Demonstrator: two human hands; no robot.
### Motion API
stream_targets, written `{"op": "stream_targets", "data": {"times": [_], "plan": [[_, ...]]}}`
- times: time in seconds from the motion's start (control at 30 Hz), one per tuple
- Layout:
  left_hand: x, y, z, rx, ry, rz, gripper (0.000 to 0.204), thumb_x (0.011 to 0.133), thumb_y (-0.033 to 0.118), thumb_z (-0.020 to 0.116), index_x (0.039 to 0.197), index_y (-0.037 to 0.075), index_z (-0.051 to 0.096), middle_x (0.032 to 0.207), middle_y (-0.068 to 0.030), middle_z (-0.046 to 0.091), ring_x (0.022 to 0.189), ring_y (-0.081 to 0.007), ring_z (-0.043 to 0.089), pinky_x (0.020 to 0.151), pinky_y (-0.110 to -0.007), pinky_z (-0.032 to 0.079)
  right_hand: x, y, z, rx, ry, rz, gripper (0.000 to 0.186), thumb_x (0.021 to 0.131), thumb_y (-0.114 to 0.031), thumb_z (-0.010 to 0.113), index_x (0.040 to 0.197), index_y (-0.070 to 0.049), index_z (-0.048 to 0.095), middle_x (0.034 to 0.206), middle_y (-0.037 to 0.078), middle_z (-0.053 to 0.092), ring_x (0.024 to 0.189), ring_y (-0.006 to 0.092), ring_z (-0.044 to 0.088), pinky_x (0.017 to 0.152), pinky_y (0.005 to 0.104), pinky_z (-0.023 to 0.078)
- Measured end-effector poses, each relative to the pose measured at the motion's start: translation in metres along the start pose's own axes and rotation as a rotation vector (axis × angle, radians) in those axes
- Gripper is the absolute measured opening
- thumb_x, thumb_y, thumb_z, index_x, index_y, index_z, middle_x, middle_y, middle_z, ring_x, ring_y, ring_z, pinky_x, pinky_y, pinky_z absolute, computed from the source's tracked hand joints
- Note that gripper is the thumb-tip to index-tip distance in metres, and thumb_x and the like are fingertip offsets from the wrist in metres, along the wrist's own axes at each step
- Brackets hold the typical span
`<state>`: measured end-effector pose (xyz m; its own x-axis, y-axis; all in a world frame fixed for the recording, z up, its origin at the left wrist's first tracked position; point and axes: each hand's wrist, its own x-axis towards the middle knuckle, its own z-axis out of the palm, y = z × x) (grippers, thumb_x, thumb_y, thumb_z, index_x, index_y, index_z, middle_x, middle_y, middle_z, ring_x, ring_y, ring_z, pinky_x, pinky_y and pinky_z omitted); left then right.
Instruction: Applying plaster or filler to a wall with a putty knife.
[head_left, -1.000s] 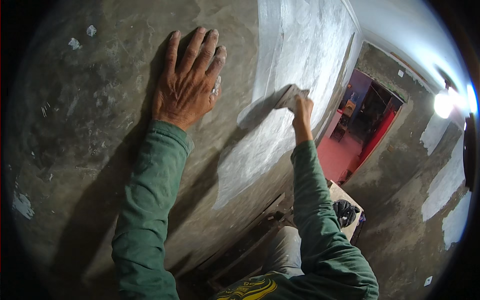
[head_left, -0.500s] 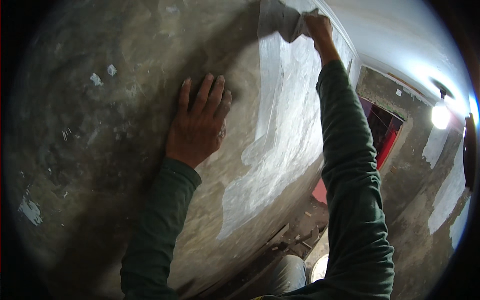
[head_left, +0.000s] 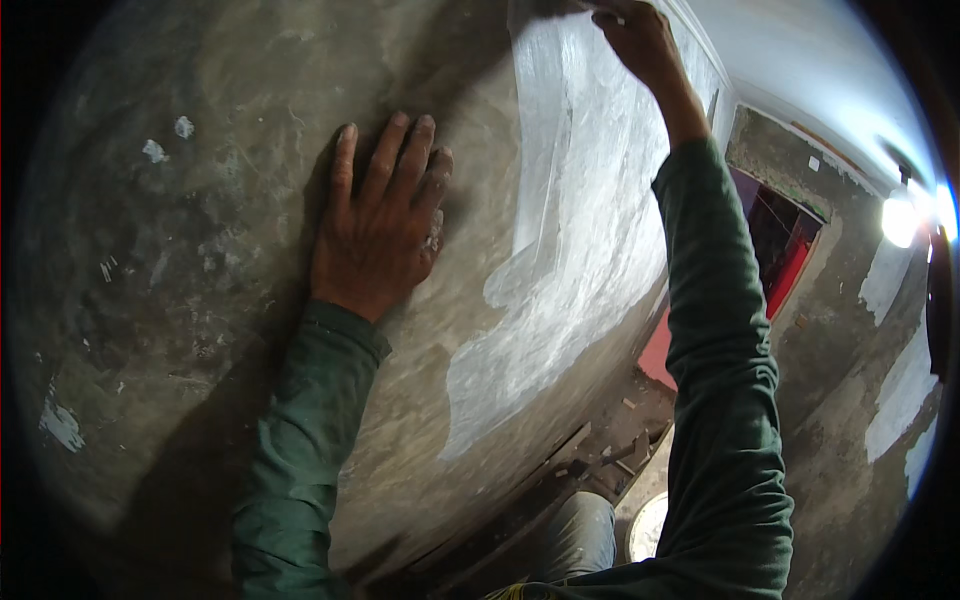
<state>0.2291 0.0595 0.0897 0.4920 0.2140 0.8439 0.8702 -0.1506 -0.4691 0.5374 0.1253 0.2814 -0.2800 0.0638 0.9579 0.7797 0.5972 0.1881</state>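
Observation:
My left hand (head_left: 374, 215) lies on the bare grey-brown wall (head_left: 230, 300), fingers spread and pale dust on the fingertips. High up near the ceiling edge, my right hand (head_left: 640, 42) is closed around a putty knife (head_left: 603, 12). Only a sliver of that tool shows at the picture's top; its broad blade is mostly cut off. Beneath the right hand, a patch of wet white putty (head_left: 580, 220) runs down the wall with an uneven lower edge.
A lit bulb (head_left: 900, 218) hangs at the right by a wall with white patches. Behind my right arm is an opening with a red panel (head_left: 790, 278). Below are a round white bucket (head_left: 648, 528), debris on the floor (head_left: 610, 455) and my knee (head_left: 583, 530).
My right hand has moved up with the putty knife, whose blade has mostly left the picture. My left hand stays flat on the wall, appearing slightly higher and further left as the view shifted.

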Motion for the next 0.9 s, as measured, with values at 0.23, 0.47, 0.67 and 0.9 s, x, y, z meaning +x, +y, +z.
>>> {"op": "stream_targets", "data": {"times": [0.23, 0.47, 0.67, 0.9], "plan": [[0.000, 0.001, 0.001, 0.007, -0.013, 0.025, 0.052, 0.094, 0.042, 0.062, 0.142, 0.022, 0.058, 0.162, -0.0041, 0.038, 0.155, -0.0249, 0.024, 0.129, -0.060, 0.012, -0.179, -0.026, 0.031, 0.040, -0.067, 0.178, 0.037, 0.084, 0.002, 0.062, 0.112, -0.016, 0.078, 0.110, 0.011, 0.076, 0.099, 0.0302, 0.074, 0.087, 0.0377, 0.059], [0.001, 0.003, 0.005, 0.017, 0.033, 0.030, 0.053, 0.093, 0.042, 0.063, 0.143, 0.023, 0.057, 0.162, -0.0032, 0.038, 0.155, -0.0233, 0.025, 0.129, -0.060, 0.012, -0.329, -0.094, 0.058, 0.047, -0.161, 0.349, 0.054, 0.081, 0.009, 0.061, 0.122, -0.024, 0.077, 0.125, 0.000, 0.074, 0.119, 0.0226, 0.068, 0.100, 0.0383, 0.053], [-0.001, -0.002, 0.008, 0.031, 0.033, 0.026, 0.056, 0.091, 0.042, 0.066, 0.143, 0.025, 0.057, 0.161, -0.0024, 0.038, 0.155, -0.0226, 0.024, 0.129, -0.059, 0.012, -0.387, -0.159, 0.077, 0.171, -0.155, 0.550, 0.052, 0.081, 0.006, 0.061, 0.123, -0.020, 0.075, 0.125, 0.005, 0.074, 0.112, 0.0271, 0.070, 0.095, 0.0401, 0.054], [-0.002, -0.003, 0.008, 0.073, 0.034, 0.030, 0.058, 0.090, 0.043, 0.067, 0.144, 0.025, 0.056, 0.162, -0.0014, 0.037, 0.155, -0.0227, 0.023, 0.129, -0.058, 0.011, -0.352, -0.106, 0.050, 0.359, 0.055, 0.784, 0.030, 0.095, 0.001, 0.059, 0.122, 0.001, 0.071, 0.110, 0.020, 0.076, 0.102, 0.0297, 0.075, 0.089, 0.0351, 0.056]]}}
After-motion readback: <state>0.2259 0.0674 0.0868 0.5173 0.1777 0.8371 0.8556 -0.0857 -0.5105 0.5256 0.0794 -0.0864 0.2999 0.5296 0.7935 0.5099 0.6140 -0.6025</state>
